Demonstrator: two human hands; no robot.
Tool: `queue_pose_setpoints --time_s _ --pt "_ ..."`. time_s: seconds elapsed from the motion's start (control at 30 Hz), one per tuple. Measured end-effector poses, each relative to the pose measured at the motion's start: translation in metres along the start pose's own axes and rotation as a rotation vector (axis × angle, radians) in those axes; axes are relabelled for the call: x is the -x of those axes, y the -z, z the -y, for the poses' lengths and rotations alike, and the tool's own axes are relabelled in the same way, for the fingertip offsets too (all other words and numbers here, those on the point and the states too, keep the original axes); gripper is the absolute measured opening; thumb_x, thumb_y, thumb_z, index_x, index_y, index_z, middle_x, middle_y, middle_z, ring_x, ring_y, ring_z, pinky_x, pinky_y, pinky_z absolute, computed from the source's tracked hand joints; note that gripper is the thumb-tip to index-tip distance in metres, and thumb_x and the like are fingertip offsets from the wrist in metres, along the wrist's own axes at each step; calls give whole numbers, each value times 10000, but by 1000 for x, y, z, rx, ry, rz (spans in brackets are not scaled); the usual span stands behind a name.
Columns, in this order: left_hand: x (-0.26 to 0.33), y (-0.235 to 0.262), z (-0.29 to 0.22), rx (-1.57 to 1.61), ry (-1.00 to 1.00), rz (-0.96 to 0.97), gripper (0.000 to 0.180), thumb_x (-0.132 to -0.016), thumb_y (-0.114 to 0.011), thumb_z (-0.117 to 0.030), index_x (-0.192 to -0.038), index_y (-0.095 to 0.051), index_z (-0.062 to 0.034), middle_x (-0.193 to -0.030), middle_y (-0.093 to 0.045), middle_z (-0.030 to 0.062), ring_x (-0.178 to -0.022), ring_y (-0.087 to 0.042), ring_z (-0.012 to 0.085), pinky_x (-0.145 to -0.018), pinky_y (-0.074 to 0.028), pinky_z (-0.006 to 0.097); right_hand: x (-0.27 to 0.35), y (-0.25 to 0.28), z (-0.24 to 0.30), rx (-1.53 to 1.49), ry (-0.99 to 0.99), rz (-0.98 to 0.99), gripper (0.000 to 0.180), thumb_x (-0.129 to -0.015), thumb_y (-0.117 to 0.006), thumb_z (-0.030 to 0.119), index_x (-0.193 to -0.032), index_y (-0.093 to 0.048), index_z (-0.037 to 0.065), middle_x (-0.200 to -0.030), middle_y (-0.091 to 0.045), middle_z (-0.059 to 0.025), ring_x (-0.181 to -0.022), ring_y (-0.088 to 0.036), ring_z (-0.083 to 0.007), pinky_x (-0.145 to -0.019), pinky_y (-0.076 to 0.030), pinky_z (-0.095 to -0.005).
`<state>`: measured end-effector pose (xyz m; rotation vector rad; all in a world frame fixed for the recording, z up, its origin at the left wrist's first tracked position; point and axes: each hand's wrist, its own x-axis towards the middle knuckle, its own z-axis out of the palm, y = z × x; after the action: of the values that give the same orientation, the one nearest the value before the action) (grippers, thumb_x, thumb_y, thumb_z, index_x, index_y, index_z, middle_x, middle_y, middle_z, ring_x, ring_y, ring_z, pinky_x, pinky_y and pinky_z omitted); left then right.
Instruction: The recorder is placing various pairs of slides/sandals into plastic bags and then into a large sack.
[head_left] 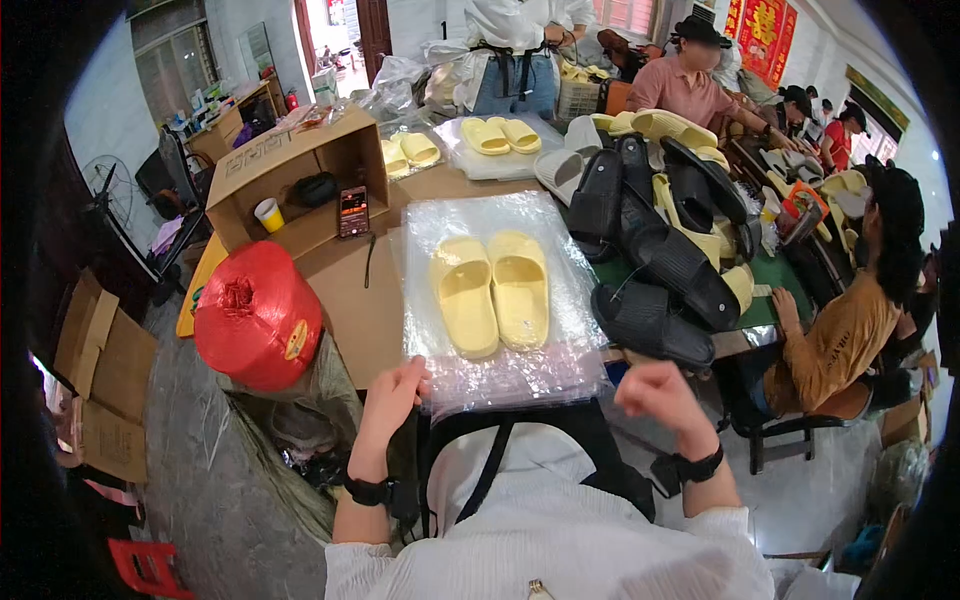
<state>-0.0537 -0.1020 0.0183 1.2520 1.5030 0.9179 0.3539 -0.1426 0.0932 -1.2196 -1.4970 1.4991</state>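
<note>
A pair of pale yellow slippers [492,296] lies side by side, toes away from me, over a stack of clear plastic bags [577,372] at the table's near edge. Whether the pair lies on the top bag or inside it, I cannot tell. My left hand [395,392] is at the bags' near left corner, its fingertips closed on the plastic edge. Just off the near right corner, my right hand [662,397] hovers with its fingers curled in and nothing visible in them. Loose black slides [655,325] lie heaped right of the bags.
An open cardboard box [290,150] with a yellow cup [269,214] and a phone [353,212] stands at the far left. Nearer is a large red twine roll [258,315]. Bagged yellow slippers [500,136] lie beyond. Co-workers sit at right; one wears mustard [845,340].
</note>
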Motion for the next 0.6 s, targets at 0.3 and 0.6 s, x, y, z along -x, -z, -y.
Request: queue_pose_setpoints --time_s 0.3,0.6 --pt "5 -16 -13 -4 -10 190 222 -902 -688 -261 -864 -709 -44 -745 -656 -28 -562 -459 33 -506 -343 206 -80 20 -53 198 -172 -119 319 -912 -696 327 -911 -709 8 -773 -645 -2 -663 -534 -85 -620 -441 -250" --pt "4 13 -3 170 -3 184 144 -966 -592 -135 -979 -682 -25 -883 -712 30 -588 -583 58 -526 -458 205 -74 28 -30 -23 -98 -150 170 -917 -680 154 -943 -718 -9 -834 -696 -30 -735 -596 -73 -666 -474 -218"
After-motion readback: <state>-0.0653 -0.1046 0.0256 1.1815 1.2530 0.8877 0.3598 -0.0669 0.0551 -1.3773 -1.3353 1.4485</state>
